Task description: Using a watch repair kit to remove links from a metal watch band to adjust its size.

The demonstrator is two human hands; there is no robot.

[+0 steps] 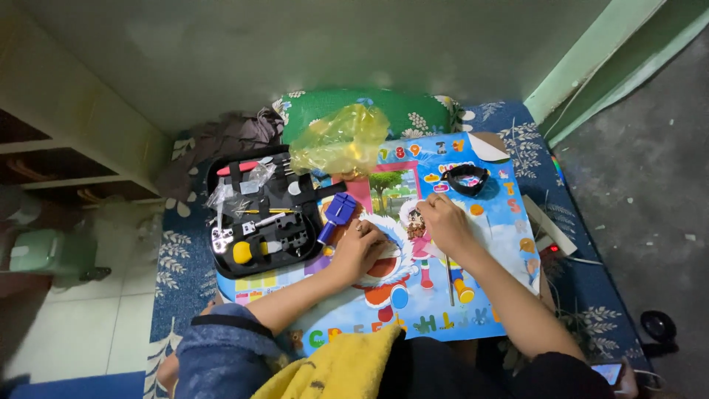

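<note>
My left hand (360, 250) rests with curled fingers on a colourful cartoon picture board (480, 244), just below a small blue tool (337, 214); what it pinches is too small to see. My right hand (443, 222) lies on the board's middle, fingertips near a cartoon figure, and seems to hold something tiny. A black watch (467, 179) sits on the board beyond my right hand. A thin screwdriver with a yellow handle (453, 284) lies by my right forearm.
An open black tool case (260, 214) with small tools and plastic bags lies to the left. A crumpled yellow plastic bag (341, 140) sits behind the board, before a green cushion (399, 111). A blue floral rug (177, 258) is underneath, a phone (608, 372) at lower right.
</note>
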